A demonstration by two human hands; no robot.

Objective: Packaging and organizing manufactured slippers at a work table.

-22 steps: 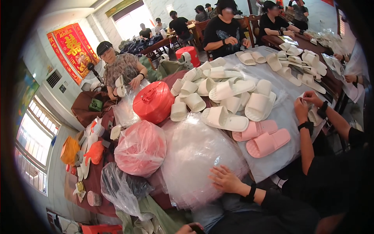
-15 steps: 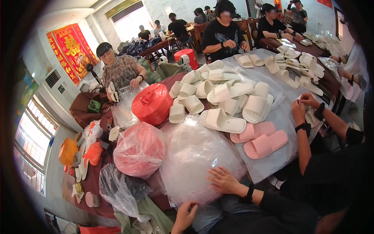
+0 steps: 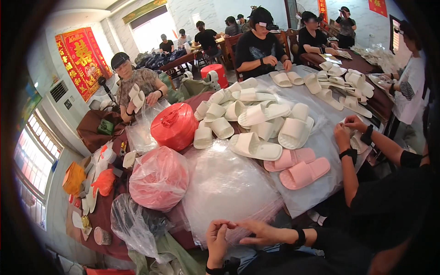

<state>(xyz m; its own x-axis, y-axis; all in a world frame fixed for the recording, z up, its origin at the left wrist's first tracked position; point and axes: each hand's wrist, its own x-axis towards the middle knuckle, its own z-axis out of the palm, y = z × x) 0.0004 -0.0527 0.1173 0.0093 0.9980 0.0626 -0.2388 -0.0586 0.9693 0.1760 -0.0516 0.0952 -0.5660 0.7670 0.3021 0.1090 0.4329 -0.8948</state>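
Observation:
A stack of clear plastic bags (image 3: pixel 229 183) lies in front of me on the table. At its near edge is my left hand (image 3: pixel 218 238), thumb and fingers pinched together. Whatever may be between them is too thin to make out. My right hand (image 3: pixel 263 232) is just to the right, fingers stretched toward the left fingertips, over the near edge of the stack. A pair of pink slippers (image 3: pixel 305 173) rests on a plastic sheet to the right of the stack. Behind it are piled several cream slippers (image 3: pixel 256 146).
Left of the stack are a plastic-wrapped pink roll (image 3: pixel 159 178), a red roll of plastic twine (image 3: pixel 174 127) and a crumpled clear bag (image 3: pixel 137 224). A co-worker's hands (image 3: pixel 348 133) work close on my right. Another person (image 3: pixel 137 87) holds slippers across the table.
My right hand has lifted off the bag stack and come left toward my left hand. My left hand has risen slightly. Across the table, the person at left has raised a pair of slippers.

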